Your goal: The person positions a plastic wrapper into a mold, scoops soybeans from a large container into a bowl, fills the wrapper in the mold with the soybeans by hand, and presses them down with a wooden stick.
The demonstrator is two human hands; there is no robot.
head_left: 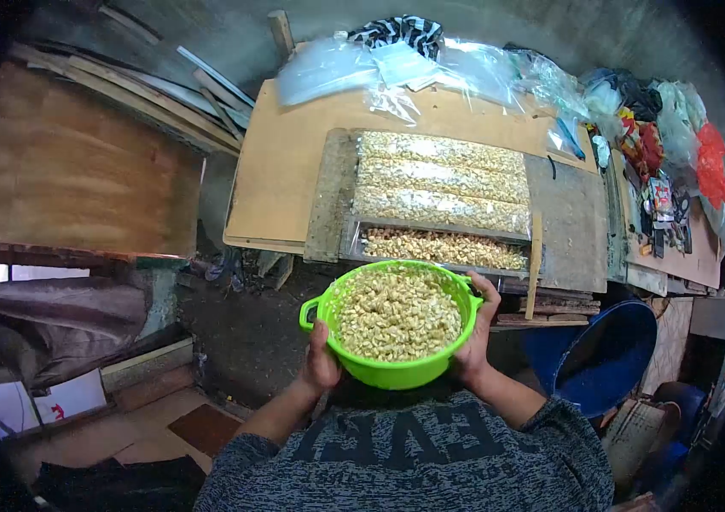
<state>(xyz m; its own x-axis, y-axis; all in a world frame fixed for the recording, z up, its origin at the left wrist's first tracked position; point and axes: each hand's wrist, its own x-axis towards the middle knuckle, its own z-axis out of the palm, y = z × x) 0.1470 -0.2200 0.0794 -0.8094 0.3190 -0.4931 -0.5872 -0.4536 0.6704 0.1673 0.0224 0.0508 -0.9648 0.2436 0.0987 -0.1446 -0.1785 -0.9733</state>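
Grn bowl (392, 374) w/ pale pieces (397, 314), L hand (321, 360) + R hand (475, 337) clamped on opp. sides

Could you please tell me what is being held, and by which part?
A round green plastic basin, held at opposite sides by the left hand and right hand.

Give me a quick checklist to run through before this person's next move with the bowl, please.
1. Left-hand grip on the green bowl: ok.
2. Right-hand grip on its other side: ok.
3. Pale pieces kept inside the bowl: ok, none seen spilling.
4. Front row as pale as the three rows behind: not ok, it looks browner.
5. Bowl's weight: cannot tell.
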